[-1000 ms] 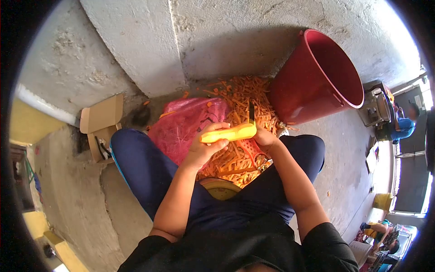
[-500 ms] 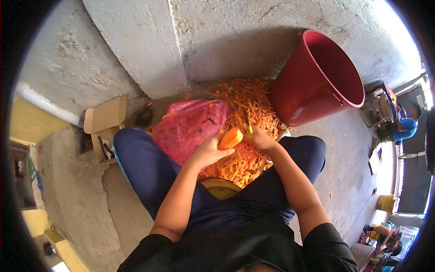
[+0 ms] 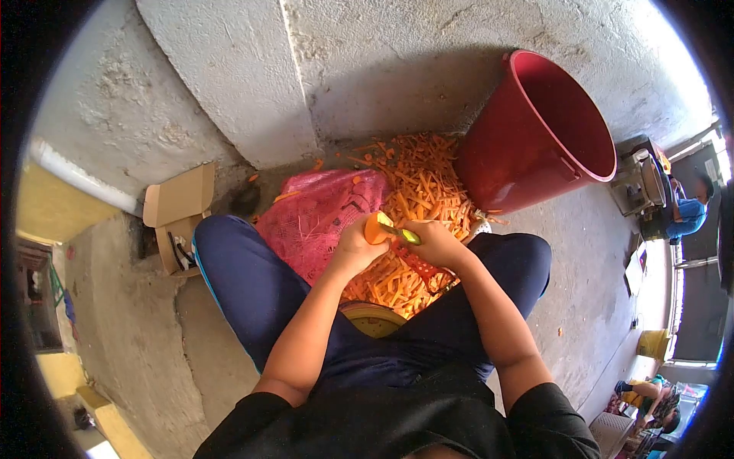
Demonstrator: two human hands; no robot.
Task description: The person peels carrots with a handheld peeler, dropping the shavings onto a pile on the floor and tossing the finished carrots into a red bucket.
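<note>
My left hand (image 3: 353, 249) is closed around an orange carrot (image 3: 373, 229), its end pointing up and toward the right. My right hand (image 3: 437, 245) grips a peeler (image 3: 410, 236) with a yellow-green handle, and the tool's dark front part reaches to the carrot. Whether the blade touches the carrot is too small to tell. Beneath both hands lies a large heap of carrot peelings (image 3: 428, 187). Left of the heap is a pink mesh sack (image 3: 325, 203). A yellow round container (image 3: 372, 321) sits between my legs, partly hidden.
A tall red bin (image 3: 527, 145) stands tilted in view beside the peelings, near the rough wall (image 3: 382, 46). An open cardboard box (image 3: 180, 199) is on the floor to the left. Two people are at the far right, one in a blue top (image 3: 686, 216).
The carrot has been turned more end-up toward me in my left hand. The peeler has swung from upright to pointing left, close against the carrot.
</note>
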